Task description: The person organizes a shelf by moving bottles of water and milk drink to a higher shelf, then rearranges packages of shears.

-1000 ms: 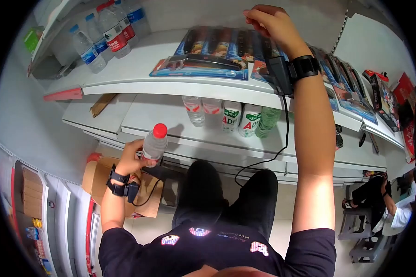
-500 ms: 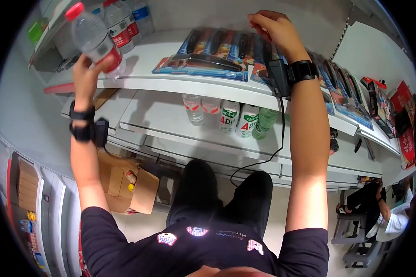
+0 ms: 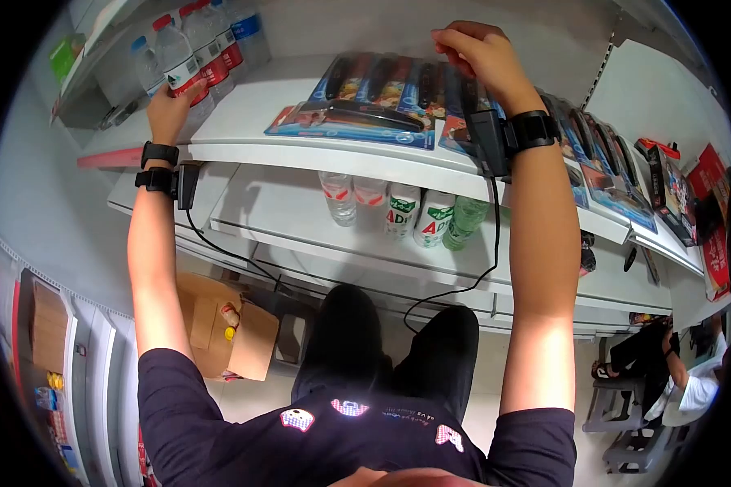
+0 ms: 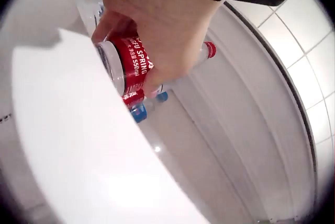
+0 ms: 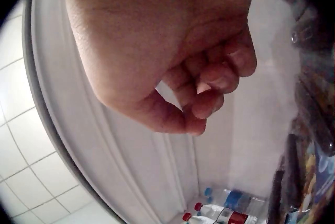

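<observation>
Clearly, the person's left hand (image 3: 169,114) is wrapped round a red-capped bottle (image 3: 179,63), thumb and fingers closed on its red label (image 4: 135,63) (the left wrist view shows "SPRING" and "550ml" there). That bottle is at the left of the upper shelf (image 3: 248,122); whether its base touches the surface cannot be told. Just beside it is a blue-capped bottle (image 3: 147,66), with more bottles close behind. The right hand (image 3: 483,58) holds nothing, its fingers loosely bent above packaged black-handled items (image 3: 357,116). On the lower shelf (image 3: 288,235) stand clear bottles and two white-and-green bottles (image 3: 402,209). Lower left, an open cardboard box (image 3: 254,341) contains small items.
</observation>
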Available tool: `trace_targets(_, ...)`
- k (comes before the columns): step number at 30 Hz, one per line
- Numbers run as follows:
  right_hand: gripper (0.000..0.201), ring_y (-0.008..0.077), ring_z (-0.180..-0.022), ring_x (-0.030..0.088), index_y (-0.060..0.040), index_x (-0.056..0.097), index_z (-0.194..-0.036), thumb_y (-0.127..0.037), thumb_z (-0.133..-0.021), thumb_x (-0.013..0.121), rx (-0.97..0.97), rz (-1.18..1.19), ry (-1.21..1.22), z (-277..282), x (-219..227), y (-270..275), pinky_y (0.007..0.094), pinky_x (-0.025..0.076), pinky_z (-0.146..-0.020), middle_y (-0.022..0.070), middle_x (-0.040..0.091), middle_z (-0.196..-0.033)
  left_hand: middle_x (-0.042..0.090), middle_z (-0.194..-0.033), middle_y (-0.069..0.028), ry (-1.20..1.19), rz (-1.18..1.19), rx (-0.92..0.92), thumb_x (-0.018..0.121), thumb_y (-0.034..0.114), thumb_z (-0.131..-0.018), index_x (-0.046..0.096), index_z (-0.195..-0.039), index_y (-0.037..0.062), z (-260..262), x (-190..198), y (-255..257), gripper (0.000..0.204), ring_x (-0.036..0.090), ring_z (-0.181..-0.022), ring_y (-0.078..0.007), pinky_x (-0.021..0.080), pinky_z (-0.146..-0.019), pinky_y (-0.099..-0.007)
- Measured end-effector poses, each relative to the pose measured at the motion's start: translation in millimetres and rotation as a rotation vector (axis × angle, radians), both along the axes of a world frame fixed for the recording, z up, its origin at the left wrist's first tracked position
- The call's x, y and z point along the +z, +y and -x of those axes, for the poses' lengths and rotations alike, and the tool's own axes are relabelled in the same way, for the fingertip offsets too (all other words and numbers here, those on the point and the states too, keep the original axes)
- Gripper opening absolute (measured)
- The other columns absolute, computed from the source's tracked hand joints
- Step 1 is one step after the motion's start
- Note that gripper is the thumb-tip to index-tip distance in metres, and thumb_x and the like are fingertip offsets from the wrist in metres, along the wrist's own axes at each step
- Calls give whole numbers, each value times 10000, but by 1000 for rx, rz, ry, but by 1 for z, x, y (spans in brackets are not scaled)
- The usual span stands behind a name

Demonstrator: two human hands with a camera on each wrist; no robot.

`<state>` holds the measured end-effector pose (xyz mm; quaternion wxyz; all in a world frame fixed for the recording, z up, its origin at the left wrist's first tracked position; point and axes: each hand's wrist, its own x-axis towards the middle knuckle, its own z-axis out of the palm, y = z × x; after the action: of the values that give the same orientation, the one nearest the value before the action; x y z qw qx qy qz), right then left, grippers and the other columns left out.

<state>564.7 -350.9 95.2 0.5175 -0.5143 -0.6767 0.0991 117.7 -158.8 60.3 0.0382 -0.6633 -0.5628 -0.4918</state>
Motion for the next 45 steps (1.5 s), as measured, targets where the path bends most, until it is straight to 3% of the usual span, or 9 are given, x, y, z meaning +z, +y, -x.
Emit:
trace_targets(9,308,85,-716,578,-39,720,-910,-338,-854,671,11,0,44,4,0,-6,227,468,-631,22,680,-826,667,-1004,-206,112,-292,3,849,518,-647,622,-1114,-56,1,-22,12,774,655,-889,-299,511,-805,-379)
trace_targets(11,296,44,-561,408,-69,658,-767,-341,-880,634,15,-61,86,10,-2,-6,214,295,-505,-45,516,-644,648,-1060,-220,139,-333,49,849,526,-643,600,-1163,-61,5,-30,19,823,645,-948,-319,506,-832,-388)
trace_targets(21,290,34,-555,403,-76,652,-755,-333,-889,633,14,-64,35,6,-4,-3,210,294,-505,-54,501,-628,626,-1057,-185,234,-400,211,800,602,-654,581,-1207,11,-4,-36,12,839,628,-964,-360,519,-781,-443)
trace_targets(23,300,85,-687,566,-33,709,-864,-327,-859,648,26,-58,60,3,-6,2,230,448,-615,16,654,-785,635,-1050,-190,244,-375,202,790,603,-673,586,-1205,1,-6,-33,9,828,628,-976,-357,514,-797,-434)
trace_targets(35,226,96,-573,510,-13,658,-789,-216,-867,599,6,72,205,15,0,-11,245,400,-515,15,590,-677,626,-982,-148,259,-520,342,783,576,-709,624,-1177,22,-8,-37,-6,743,622,-867,-309,513,-746,-399)
trace_targets(37,217,90,-568,502,-22,653,-786,-215,-871,602,0,61,173,18,-1,-13,230,394,-511,10,587,-684,582,-896,-109,74,-770,-31,782,407,-798,633,-1104,20,-12,-32,-25,515,553,-744,-236,473,-689,-333)
trace_targets(38,220,88,-568,501,-22,654,-786,-217,-873,601,-1,83,190,18,0,-14,230,391,-509,9,587,-683,523,-836,-70,54,-834,-223,724,171,-859,607,-982,5,-17,-41,-44,237,469,-683,-200,419,-654,-298)
trace_targets(41,225,85,-567,498,-22,654,-788,-222,-875,598,-2,97,188,13,1,-14,231,388,-506,5,584,-679,569,-743,-84,176,-790,-841,665,1,-719,566,-853,42,-48,-94,-115,172,540,-637,-231,420,-595,-332)
trace_targets(45,232,84,-561,490,-19,657,-799,-228,-879,595,3,57,154,16,1,-13,236,382,-503,1,580,-675,575,-627,-93,591,-157,-1194,674,102,-694,576,-664,77,-78,-156,-148,105,552,-558,-313,443,-523,-417)
